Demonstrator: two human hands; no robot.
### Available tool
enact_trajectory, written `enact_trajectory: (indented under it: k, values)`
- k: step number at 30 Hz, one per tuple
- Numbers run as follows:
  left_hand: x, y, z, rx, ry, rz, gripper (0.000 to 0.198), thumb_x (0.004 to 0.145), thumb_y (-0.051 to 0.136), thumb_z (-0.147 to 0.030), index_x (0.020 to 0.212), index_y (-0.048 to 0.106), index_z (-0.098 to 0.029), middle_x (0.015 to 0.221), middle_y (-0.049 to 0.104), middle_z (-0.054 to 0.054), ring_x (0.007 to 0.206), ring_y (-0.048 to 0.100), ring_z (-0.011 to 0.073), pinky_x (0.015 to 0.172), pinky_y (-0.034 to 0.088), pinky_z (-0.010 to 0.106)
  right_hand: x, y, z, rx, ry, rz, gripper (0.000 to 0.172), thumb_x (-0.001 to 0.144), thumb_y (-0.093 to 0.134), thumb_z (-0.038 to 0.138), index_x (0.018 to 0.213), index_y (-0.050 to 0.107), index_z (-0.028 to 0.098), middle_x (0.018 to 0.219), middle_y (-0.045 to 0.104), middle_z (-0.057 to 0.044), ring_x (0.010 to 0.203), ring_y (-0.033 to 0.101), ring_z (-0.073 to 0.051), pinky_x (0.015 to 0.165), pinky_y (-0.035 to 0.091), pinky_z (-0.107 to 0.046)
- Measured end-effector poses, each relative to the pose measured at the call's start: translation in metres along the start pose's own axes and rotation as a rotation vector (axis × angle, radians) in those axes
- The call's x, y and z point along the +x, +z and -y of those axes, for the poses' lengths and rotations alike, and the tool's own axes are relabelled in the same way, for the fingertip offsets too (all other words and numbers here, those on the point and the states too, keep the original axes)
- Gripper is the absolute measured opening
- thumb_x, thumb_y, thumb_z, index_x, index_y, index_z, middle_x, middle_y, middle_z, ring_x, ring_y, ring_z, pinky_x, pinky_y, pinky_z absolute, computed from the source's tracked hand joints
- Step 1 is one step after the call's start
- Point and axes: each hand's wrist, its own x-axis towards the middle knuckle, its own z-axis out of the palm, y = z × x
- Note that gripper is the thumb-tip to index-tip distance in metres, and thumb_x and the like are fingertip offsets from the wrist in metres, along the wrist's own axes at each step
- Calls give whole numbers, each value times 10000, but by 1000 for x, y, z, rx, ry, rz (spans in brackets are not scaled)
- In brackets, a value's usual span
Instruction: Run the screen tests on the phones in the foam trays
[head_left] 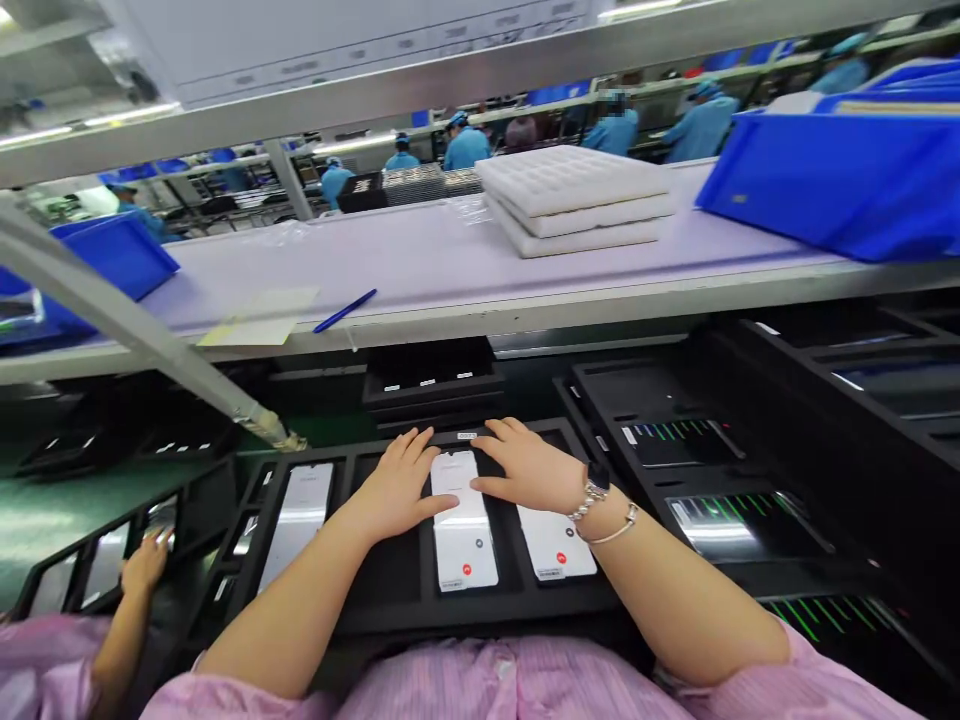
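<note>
In a black tray (pixel 390 602) lie three phones with lit white screens. My left hand (pixel 397 485) rests with fingers spread at the left side of the middle phone (pixel 466 545), its thumb over the screen. From the right, my right hand (pixel 529 468) reaches across the top of the right phone (pixel 559 550), fingers apart, with thumb and fingertips at the middle phone's upper right edge. Both hands hold nothing. The left phone (pixel 300 515) lies partly behind my left forearm. Red call icons show on the middle and right screens.
More black trays (pixel 626 385) with phones stand at the right. A shelf (pixel 420 325) crosses ahead, bearing white foam sheets (pixel 570 200), a blue bin (pixel 832 180) and a pen (pixel 345 311). A slanted metal post (pixel 150 325) and another person's hand (pixel 145 565) are at left.
</note>
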Motion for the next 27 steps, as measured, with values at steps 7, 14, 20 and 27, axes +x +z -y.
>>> enact_trajectory:
  k: [7, 14, 20, 27]
  values:
    - [-3, -3, -3, -46, -11, 55, 803, 922, 551, -696, 1505, 479, -149, 1719, 196, 170, 1611, 113, 369, 1306, 144, 557, -3, -2, 6, -6, 54, 56, 678, 980, 615, 511, 1528, 501, 127, 1598, 369, -223, 1499, 296, -394, 1197, 348, -542]
    - [-5, 1, -5, -81, -8, 63, 865, 899, 592, -703, 1518, 468, -112, 1713, 201, 197, 1606, 120, 394, 1299, 151, 571, -6, 16, -5, -68, -22, -14, 642, 960, 604, 494, 1465, 563, 101, 1532, 458, -235, 1454, 386, -405, 1199, 363, -556]
    - [-4, 0, -11, -276, 17, -115, 608, 940, 635, -559, 1360, 615, -120, 1503, 565, 186, 1431, 498, 324, 1223, 347, 474, -6, 38, -13, 142, -32, -274, 688, 958, 505, 590, 1464, 538, 124, 1558, 424, -230, 1468, 385, -412, 1152, 433, -609]
    - [-8, 9, -26, -891, 118, -356, 369, 978, 579, -461, 1100, 729, -148, 1052, 749, 89, 986, 691, 198, 943, 532, 348, -25, 30, 11, 351, -359, -378, 513, 1015, 498, 562, 1488, 478, 363, 1483, 527, -91, 1355, 540, -321, 1117, 507, -589]
